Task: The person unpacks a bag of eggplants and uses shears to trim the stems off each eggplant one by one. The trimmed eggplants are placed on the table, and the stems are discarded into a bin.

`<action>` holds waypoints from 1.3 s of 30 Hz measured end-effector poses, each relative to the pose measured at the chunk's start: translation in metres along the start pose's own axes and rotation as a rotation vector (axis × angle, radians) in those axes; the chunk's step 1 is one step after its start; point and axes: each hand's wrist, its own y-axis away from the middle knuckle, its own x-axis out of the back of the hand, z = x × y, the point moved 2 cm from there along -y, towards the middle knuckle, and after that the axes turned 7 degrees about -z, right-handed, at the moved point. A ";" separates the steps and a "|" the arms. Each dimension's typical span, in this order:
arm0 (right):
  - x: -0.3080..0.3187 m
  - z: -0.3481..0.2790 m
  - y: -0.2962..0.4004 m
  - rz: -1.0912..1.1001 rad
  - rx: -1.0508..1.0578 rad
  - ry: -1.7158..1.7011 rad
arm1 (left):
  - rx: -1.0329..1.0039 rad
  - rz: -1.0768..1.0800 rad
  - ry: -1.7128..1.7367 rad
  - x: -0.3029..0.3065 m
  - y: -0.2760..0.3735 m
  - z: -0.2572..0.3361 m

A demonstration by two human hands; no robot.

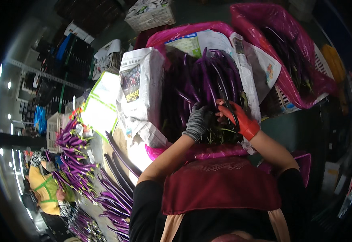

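Observation:
Long purple eggplants (207, 75) lie side by side in a crate lined with newspaper (138, 81) and pink plastic film (191, 28). My left hand (196, 122), in a grey knit glove, rests over the eggplants near their stem ends. Its fingertips are hidden among them, so its grip does not show. My right hand (236, 118) wears a red glove with bare fingertips. It holds black-handled scissors (234, 114), whose blades are hard to make out. Green stems and calyxes (220, 136) show below both hands, at the crate's near side.
Another pink-lined crate (303, 99) with eggplants stands at the right. On the left, a table (115, 148) bears loose eggplants (118, 202) and a larger pile (73, 157). A person in yellow (44, 193) handles eggplants there. A newspaper-filled crate (150, 19) stands beyond.

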 end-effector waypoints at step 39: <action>0.048 -0.096 0.152 0.335 0.666 0.194 | 0.289 0.174 0.784 0.084 -0.043 -0.047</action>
